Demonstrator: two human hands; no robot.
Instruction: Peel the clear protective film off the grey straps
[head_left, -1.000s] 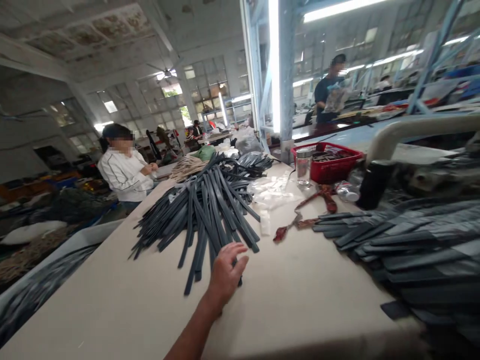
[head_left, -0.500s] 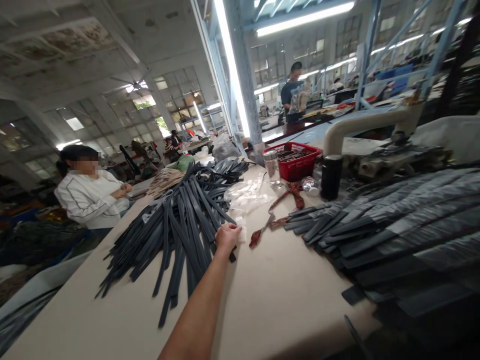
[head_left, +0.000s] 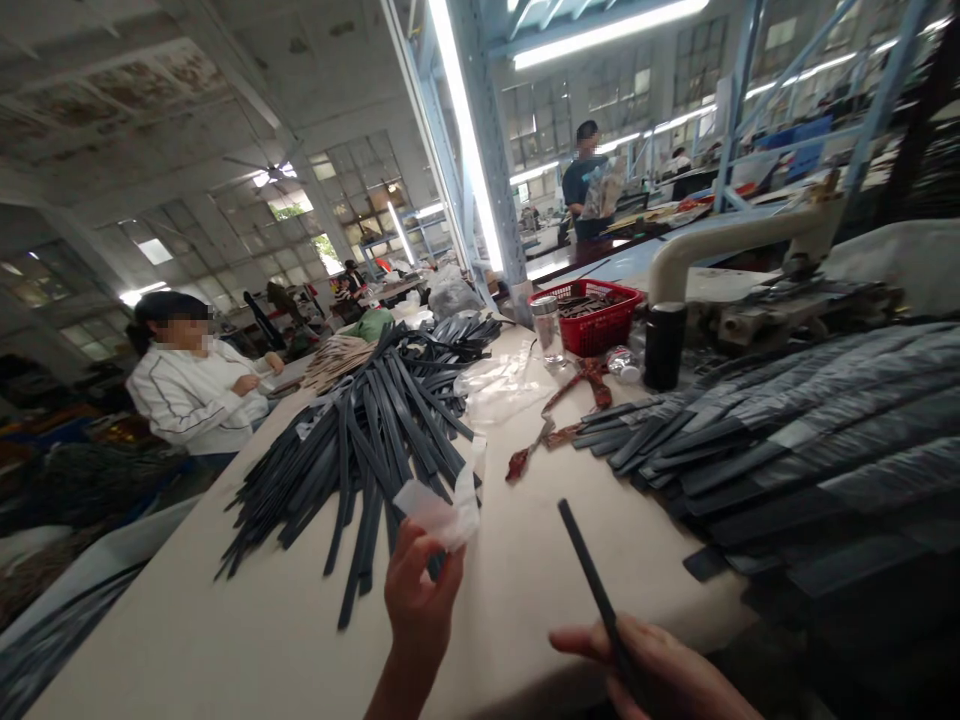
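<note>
Pinched between the fingers of my left hand point(head_left: 424, 585) is a thin, translucent white plastic sleeve point(head_left: 442, 510), curled and raised over the table. My right hand point(head_left: 660, 665), at the lower right, grips a narrow dark strip point(head_left: 589, 565) that points up and away to the left. A fanned heap of dark flat strips point(head_left: 382, 430) lies beyond my left hand. To the right, more strips in clear plastic point(head_left: 795, 460) are stacked in a long pile.
On the pale table point(head_left: 517, 590) stand a red basket point(head_left: 600, 322), a glass jar point(head_left: 547, 328) and a black flask point(head_left: 664, 348). Red-wrapped scissors point(head_left: 581, 385), another red-handled tool point(head_left: 521, 460) and clear plastic point(head_left: 502, 385) lie nearby. A person in white point(head_left: 195, 390) is across on the left.
My left hand has drawn back toward me, lifting the plastic sleeve from the table beside the heap. My right hand has come into view with a dark strip.
</note>
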